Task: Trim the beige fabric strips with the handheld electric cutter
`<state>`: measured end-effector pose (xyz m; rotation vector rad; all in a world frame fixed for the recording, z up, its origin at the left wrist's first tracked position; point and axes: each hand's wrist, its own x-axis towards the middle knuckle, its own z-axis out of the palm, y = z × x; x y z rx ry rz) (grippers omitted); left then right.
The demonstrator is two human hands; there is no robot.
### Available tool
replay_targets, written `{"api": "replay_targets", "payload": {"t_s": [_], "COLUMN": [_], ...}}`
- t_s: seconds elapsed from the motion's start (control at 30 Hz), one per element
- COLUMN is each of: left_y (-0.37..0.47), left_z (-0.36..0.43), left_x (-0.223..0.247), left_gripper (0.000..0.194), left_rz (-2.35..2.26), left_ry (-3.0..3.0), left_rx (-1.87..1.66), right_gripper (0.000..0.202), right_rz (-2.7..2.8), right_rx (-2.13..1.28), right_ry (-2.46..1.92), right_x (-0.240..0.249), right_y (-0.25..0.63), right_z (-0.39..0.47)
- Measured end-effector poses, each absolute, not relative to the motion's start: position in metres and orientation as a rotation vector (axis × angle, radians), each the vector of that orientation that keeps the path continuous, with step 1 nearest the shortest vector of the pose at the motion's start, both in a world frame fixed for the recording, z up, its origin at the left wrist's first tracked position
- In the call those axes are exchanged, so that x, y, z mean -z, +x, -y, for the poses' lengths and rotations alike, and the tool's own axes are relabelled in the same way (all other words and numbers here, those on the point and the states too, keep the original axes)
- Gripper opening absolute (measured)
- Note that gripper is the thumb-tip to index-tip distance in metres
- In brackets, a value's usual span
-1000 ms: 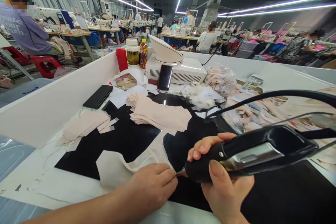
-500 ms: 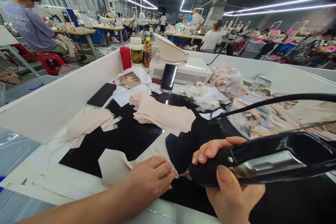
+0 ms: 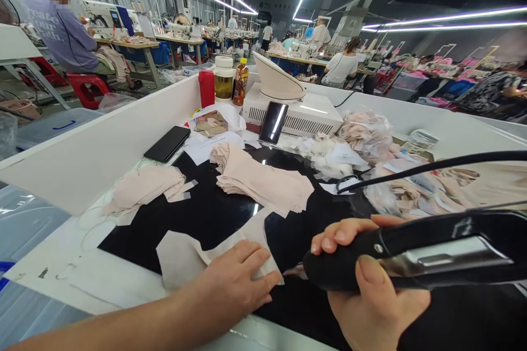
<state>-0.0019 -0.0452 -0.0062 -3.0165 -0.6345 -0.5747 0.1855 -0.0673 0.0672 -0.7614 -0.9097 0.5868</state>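
Nearer than the fabric stack (image 3: 263, 178), a pale piece (image 3: 181, 258) is pressed by the left hand (image 3: 241, 285), fingers slightly spread; a black tool (image 3: 411, 258) is gripped by the right hand (image 3: 370, 285).

A pale fabric piece (image 3: 179, 254) lies spread on the black sheet (image 3: 164, 225), a black tool (image 3: 415, 252) pointing at its corner

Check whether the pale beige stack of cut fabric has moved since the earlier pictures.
No. The pale beige fabric stack lies as before, just in front of the propped black rectangular phone; the view itself has shifted.
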Motion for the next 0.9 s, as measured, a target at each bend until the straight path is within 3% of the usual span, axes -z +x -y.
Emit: {"api": "replay_targets", "payload": {"t_s": [0.53,0.9], "left_y": [0.000,-0.002], "left_z": [0.048,0.056], "left_x": [0.015,0.010], "left_gripper": [0.039,0.039], "left_rz": [0.726,0.673], "left_ry": [-3.032,-2.995], "left_rx": [0.554,0.590], "right_gripper": [0.024,0.033], "right_rz": [0.911,0.905], "right_rx": [-0.621,-0.619], "right_ry": [-0.798,-0.793], "right_x": [-0.068,-0.067], "right_y": [0.178,0.171], "right_z": [0.055,0.053]}}
